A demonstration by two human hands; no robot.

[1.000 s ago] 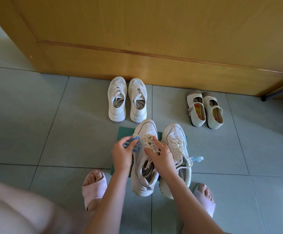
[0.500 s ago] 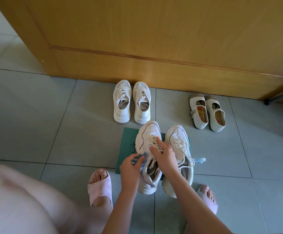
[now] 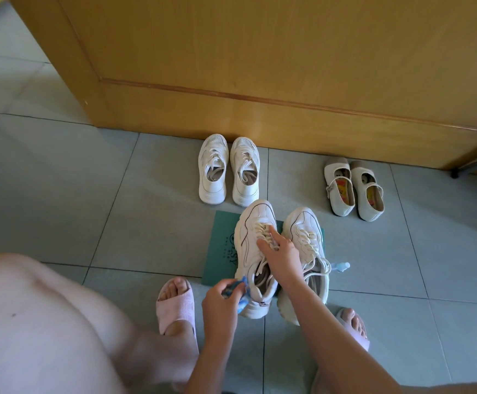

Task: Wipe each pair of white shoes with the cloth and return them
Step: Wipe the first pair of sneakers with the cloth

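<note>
Two chunky white sneakers stand on a green mat [image 3: 221, 251] in front of me. My right hand [image 3: 281, 253] rests on the laces and tongue of the left sneaker [image 3: 253, 237], fingers spread, holding it steady. My left hand [image 3: 221, 301] pinches a blue cloth [image 3: 241, 292] against that sneaker's outer side near the heel. The right sneaker [image 3: 307, 237] stands beside it, laces loose. A second pair of white sneakers [image 3: 228, 172] sits by the door, and a pair of cream strap shoes [image 3: 354, 190] lies to the right.
A wooden door [image 3: 260, 81] closes off the far side. My feet in pink slippers [image 3: 176, 305] flank the mat on the grey tiled floor [image 3: 61, 194]. My bare knee fills the lower left. A small blue object [image 3: 342, 265] lies right of the sneakers.
My left hand has slid the cloth from the toe side of the left sneaker back along its outer side to the heel. My right hand stays on the laces.
</note>
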